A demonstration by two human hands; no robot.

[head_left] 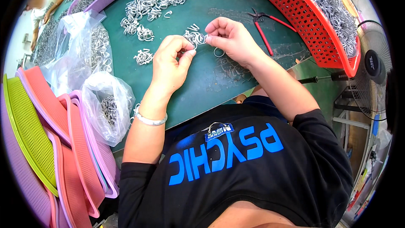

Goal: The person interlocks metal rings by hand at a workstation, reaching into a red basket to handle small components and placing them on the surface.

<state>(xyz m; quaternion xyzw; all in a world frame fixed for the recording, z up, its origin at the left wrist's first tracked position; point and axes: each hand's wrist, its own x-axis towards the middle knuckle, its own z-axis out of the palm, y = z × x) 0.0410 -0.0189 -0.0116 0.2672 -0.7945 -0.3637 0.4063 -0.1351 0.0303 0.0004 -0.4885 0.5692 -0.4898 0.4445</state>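
Note:
A small cluster of silver metal rings (pixel 194 38) sits between my two hands over the green table. My left hand (pixel 172 61) is closed in a pinch on a metal ring at the near-left side of the cluster; its fingers partly hide the ring. From the right, my right hand (pixel 231 40) pinches a metal ring at the cluster's edge between thumb and fingers. One loose ring (pixel 219 52) lies just below my right fingers. To the left of my left hand is a small heap of rings (pixel 144 57), with a larger pile (pixel 154 4) farther back.
Red-handled pliers (pixel 263 38) lie open at the right. Beyond them stands a red basket (pixel 310 33) full of metal rings, near a fan (pixel 373 65). Plastic bags of rings (pixel 107 105) and stacked coloured baskets (pixel 31 131) crowd the left. A person (pixel 46 2) works at the far left.

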